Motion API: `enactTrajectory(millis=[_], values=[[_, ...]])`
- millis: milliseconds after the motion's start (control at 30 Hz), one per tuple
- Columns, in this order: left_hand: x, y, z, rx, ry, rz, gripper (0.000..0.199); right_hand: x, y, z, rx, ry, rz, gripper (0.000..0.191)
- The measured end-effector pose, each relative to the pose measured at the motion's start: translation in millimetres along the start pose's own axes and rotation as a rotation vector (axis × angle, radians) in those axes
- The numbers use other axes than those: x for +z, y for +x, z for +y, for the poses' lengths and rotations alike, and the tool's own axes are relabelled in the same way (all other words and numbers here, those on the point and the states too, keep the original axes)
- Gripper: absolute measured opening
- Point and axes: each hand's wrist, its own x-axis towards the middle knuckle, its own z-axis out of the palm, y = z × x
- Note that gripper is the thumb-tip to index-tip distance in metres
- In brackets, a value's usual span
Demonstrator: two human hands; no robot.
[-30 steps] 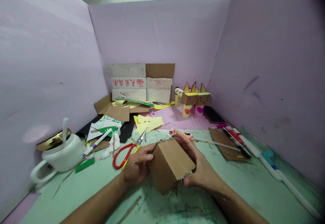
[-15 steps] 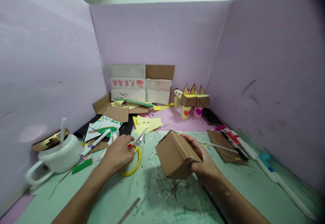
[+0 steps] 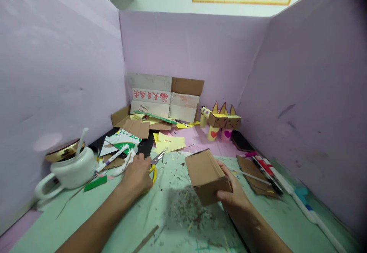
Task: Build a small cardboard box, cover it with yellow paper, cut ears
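Observation:
A small brown cardboard box [image 3: 208, 172] is gripped by my right hand [image 3: 233, 188], thumb on the near face and fingers on the far side. It is tilted and held over the green table cover. My left hand [image 3: 138, 174] lies palm down over the handles of yellow-handled scissors [image 3: 159, 156], whose blades point away to the right. Its fingers are bent and the tips are hidden, so whether it grips the scissors does not show. Just left of that hand lies crumpled white material [image 3: 127, 163], near a white marker [image 3: 112, 158].
A white mug [image 3: 73, 170] with a gold lid stands at left. Cardboard cat figures [image 3: 218, 121] and a phone [image 3: 241, 141] are at the back right. Pens [image 3: 266, 168] lie at right, and yellow paper scraps [image 3: 170, 143] behind the scissors. Purple panels surround the table.
My left hand has shifted over the scissors, covering more of their handles. The box in my right hand has turned slightly, and the camera view has tilted a little.

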Motion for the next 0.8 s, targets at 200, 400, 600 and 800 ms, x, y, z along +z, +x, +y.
enactTrajectory(millis=[200, 400, 600, 800], values=[[-1.2, 11.3, -14.5, -0.093, -0.192, 0.011, 0.027, 4.5, -0.4, -6.5, 0.009, 0.019, 0.021, 0.086], [-17.6, 15.2, -21.3, -0.181, -0.591, 0.097, 0.027, 1.0, 2.5, -5.2, -0.009, -0.051, 0.025, 0.088], [-19.2, -5.1, 0.1, -0.031, -0.970, 0.069, 0.051, -8.2, 6.0, 2.8, -0.062, -0.233, -0.076, 0.094], [-12.9, -25.2, 12.2, 0.345, -0.646, 0.222, 0.023, -8.9, 4.8, -0.8, -0.071, -0.274, -0.177, 0.095]])
